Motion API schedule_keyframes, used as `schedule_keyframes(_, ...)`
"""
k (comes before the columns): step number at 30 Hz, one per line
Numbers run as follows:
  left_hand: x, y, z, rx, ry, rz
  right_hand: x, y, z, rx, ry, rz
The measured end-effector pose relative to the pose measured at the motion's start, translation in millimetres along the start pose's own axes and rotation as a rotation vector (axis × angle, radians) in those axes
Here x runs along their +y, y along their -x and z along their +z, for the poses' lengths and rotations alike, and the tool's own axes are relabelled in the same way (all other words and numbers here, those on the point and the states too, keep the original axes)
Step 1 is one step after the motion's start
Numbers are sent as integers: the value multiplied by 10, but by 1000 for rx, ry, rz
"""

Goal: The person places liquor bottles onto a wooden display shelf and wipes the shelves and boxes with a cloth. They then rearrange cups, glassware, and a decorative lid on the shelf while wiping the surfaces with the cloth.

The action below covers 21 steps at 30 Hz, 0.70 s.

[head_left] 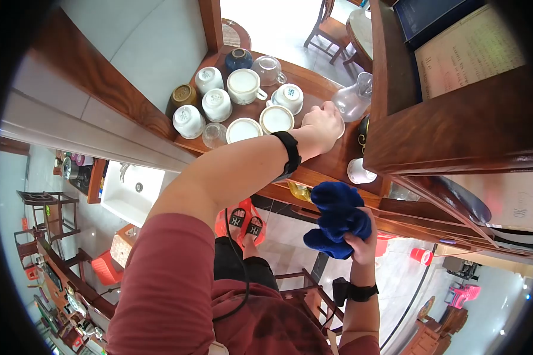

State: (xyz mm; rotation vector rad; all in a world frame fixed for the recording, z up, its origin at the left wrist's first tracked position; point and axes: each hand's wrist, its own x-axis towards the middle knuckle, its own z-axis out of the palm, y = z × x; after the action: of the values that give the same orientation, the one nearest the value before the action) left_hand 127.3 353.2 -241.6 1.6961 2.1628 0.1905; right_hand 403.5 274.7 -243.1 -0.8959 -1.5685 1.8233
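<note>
My left hand (323, 127) reaches across to the wooden shelf top (317, 163), its fingers closed round a white cup (342, 131). Most of that cup is hidden under the hand; only a pale edge shows. Beside it stand white mugs (276, 119) and cups (217, 105), several of them upside down. A clear glass pitcher (354, 100) is just beyond my fingers. Lower right, my right hand (363, 239) grips a bunched dark blue cloth (337, 219), held in front of the shelf's edge. My right thumb presses on the cloth.
Clear glass cups (268, 70), a dark blue cup (238, 60) and a brown cup (184, 94) share the shelf. A small white cup (361, 171) stands near its front edge. A wooden cabinet (456, 130) rises on the right. Behind, a white sink (133, 190) and a red stool (106, 267).
</note>
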Motion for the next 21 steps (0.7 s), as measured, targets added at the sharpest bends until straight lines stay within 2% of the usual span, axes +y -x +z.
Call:
schedule_keyframes(5,-38,1,49,54,68,17,70,77,-34,8,33,44)
schedule_keyframes(7,-16,58,103,270,110,85,116,109,-94,32,81,38)
schedule_keyframes(8,-10,50,162,269,110,82,134,124,-126,30,79,39)
schedule_keyframes(10,8,-46,417,400,124,330,168,147,-182,40,71,35)
schedule_keyframes(12,124,-286,984,475,766,580,203,168,-223,61,71,42)
schedule_keyframes(14,187,698,-49,302,608,599,225,193,-239,79,73,50)
schedule_keyframes(16,469,483,288,326,515,580,240,224,-254,126,70,74)
schedule_keyframes(18,572,481,291,349,424,564,329,271,-337,140,105,71)
schedule_keyframes(20,563,715,-48,-140,947,287,348,323,-388,159,141,70)
schedule_keyframes(21,606,667,22,-140,949,289,337,347,-401,169,148,73)
